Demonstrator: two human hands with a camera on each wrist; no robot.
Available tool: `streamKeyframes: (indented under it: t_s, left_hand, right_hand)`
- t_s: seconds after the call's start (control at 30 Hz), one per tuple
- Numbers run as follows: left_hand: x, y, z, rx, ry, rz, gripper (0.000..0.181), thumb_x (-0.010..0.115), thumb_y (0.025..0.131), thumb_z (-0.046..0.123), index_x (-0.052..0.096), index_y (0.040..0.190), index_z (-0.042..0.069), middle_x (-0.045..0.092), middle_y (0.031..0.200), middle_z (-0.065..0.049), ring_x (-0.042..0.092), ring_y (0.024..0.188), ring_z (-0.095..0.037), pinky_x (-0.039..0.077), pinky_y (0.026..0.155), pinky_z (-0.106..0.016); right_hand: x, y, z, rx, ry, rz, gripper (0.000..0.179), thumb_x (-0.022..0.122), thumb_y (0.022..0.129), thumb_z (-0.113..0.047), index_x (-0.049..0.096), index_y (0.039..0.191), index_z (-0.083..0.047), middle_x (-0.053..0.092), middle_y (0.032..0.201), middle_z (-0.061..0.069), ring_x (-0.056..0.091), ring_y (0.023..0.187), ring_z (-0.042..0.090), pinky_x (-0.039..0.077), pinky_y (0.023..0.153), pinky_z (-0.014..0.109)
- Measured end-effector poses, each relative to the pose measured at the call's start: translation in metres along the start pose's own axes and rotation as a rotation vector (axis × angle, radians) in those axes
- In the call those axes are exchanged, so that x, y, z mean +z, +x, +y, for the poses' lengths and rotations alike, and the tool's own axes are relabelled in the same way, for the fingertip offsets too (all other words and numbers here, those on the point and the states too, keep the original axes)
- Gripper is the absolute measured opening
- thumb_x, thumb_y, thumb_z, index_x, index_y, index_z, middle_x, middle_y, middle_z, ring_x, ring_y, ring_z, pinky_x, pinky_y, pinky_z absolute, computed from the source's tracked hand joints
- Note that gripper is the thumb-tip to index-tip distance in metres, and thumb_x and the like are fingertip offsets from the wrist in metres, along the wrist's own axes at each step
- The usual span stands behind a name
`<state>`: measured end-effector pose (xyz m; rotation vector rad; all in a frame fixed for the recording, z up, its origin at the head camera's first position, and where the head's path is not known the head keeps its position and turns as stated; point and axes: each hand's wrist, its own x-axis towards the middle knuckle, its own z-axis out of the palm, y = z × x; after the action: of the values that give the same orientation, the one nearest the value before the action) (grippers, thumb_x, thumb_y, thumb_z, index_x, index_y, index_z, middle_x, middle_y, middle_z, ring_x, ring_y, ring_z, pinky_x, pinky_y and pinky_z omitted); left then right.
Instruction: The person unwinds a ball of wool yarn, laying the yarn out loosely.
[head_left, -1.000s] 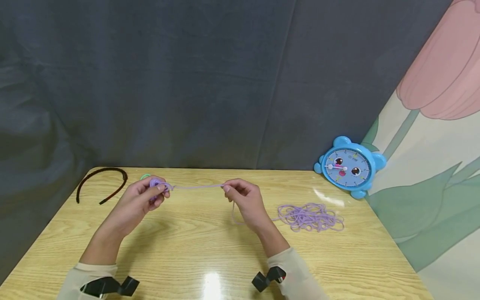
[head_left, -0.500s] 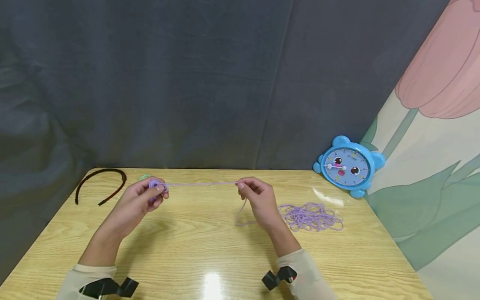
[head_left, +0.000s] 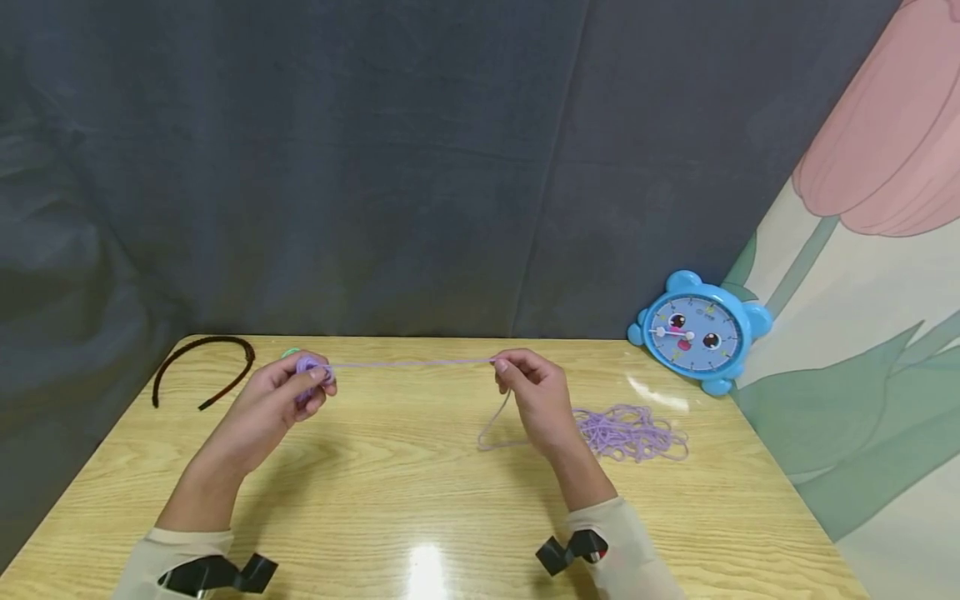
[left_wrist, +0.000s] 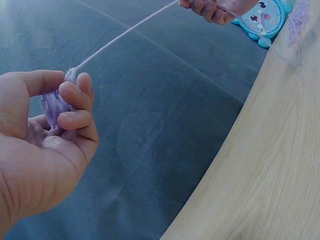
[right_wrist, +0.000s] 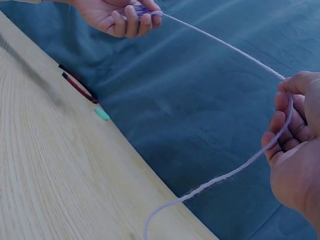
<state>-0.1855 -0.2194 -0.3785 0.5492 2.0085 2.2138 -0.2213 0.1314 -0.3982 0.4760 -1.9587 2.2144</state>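
Note:
My left hand (head_left: 281,400) grips a small wound ball of purple yarn (left_wrist: 54,106) between thumb and curled fingers, raised over the left part of the table. From that ball a taut yarn strand (head_left: 412,363) runs across to my right hand (head_left: 536,396), which pinches it between thumb and fingertips. In the right wrist view the strand (right_wrist: 220,177) passes along the curled fingers and sags down to the tabletop. It leads toward a loose, tangled heap of purple yarn (head_left: 633,433) lying to the right, partly covered by my right wrist in the head view.
A dark headband (head_left: 202,342) lies at the table's far left. Behind the left hand a green item (head_left: 290,352) peeks out. At the back right leans a blue animal-shaped clock (head_left: 697,333). A dark curtain (head_left: 375,167) hangs along the table's (head_left: 375,517) far edge.
My right hand has moved right, away from the left hand, and the strand between them has grown longer. The left hand stays nearly still with the ball.

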Motion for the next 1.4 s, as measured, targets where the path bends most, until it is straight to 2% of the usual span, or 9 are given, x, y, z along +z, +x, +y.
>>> streamKeyframes:
  t_s: [0.47,0.5,0.7,0.83,0.93,1.07,1.2,1.4]
  left_hand:
    - [-0.002,0.001,0.000,-0.013,-0.011,-0.019,0.015,0.049,0.111,0.019,0.061,0.109,0.009,0.065,0.099,0.004,0.057,0.080,-0.005,0.050,0.068,-0.017]
    - [-0.002,0.001,0.000,-0.012,-0.012,-0.024,0.015,0.049,0.111,0.019,0.061,0.110,0.009,0.065,0.100,0.004,0.056,0.080,-0.005,0.050,0.069,-0.018]
    - [-0.004,0.002,-0.002,-0.003,-0.018,-0.077,0.019,0.043,0.111,0.009,0.053,0.125,0.003,0.064,0.105,0.002,0.057,0.083,-0.007,0.048,0.069,-0.023]
    - [-0.006,0.003,-0.005,-0.049,0.044,-0.085,0.027,0.043,0.109,0.006,0.050,0.134,-0.001,0.064,0.111,0.000,0.063,0.092,-0.009,0.052,0.076,-0.023]
    - [-0.007,0.004,-0.007,-0.079,0.117,-0.074,0.033,0.049,0.109,0.012,0.049,0.139,-0.004,0.067,0.113,0.000,0.067,0.100,-0.008,0.055,0.083,-0.022]
    - [-0.007,0.005,-0.008,-0.084,0.179,-0.075,0.042,0.055,0.108,0.017,0.046,0.144,-0.005,0.071,0.115,-0.002,0.070,0.107,-0.009,0.057,0.089,-0.022]
    - [-0.007,0.006,-0.008,-0.084,0.185,-0.083,0.039,0.056,0.108,0.017,0.049,0.141,-0.002,0.073,0.117,-0.002,0.071,0.109,-0.010,0.058,0.092,-0.023]
    - [-0.006,0.006,-0.008,-0.086,0.133,-0.099,0.034,0.051,0.110,0.018,0.054,0.135,-0.004,0.071,0.121,-0.003,0.071,0.111,-0.011,0.057,0.096,-0.024]
  right_hand:
    - [-0.015,0.002,-0.006,-0.022,0.040,0.057,0.017,0.063,0.101,-0.005,0.073,0.093,-0.016,0.063,0.078,-0.006,0.058,0.074,0.009,0.050,0.075,0.020]
    - [-0.016,0.002,-0.006,-0.022,0.051,0.062,0.019,0.063,0.101,-0.004,0.074,0.092,-0.018,0.063,0.078,-0.006,0.057,0.074,0.008,0.050,0.076,0.020]
    - [-0.024,0.005,-0.010,-0.042,0.136,0.110,0.018,0.060,0.100,0.001,0.073,0.093,-0.009,0.064,0.078,-0.004,0.059,0.075,0.009,0.051,0.073,0.020]
    - [-0.030,0.006,-0.014,-0.069,0.191,0.134,0.019,0.060,0.101,0.002,0.073,0.092,-0.008,0.065,0.081,-0.003,0.059,0.077,0.009,0.052,0.073,0.020]
    - [-0.037,0.006,-0.016,-0.074,0.194,0.136,0.022,0.059,0.101,0.001,0.074,0.091,-0.012,0.065,0.083,-0.003,0.059,0.078,0.009,0.052,0.073,0.020]
    - [-0.048,0.005,-0.018,-0.077,0.199,0.156,0.025,0.058,0.101,0.004,0.074,0.090,-0.011,0.066,0.082,-0.003,0.060,0.076,0.009,0.052,0.072,0.019]
    - [-0.061,0.006,-0.020,-0.104,0.247,0.190,0.025,0.056,0.101,0.006,0.073,0.090,-0.008,0.066,0.079,-0.001,0.060,0.073,0.010,0.052,0.070,0.020]
    - [-0.079,0.007,-0.025,-0.127,0.305,0.233,0.027,0.056,0.101,0.006,0.074,0.087,-0.007,0.067,0.076,0.000,0.061,0.071,0.010,0.051,0.067,0.020]
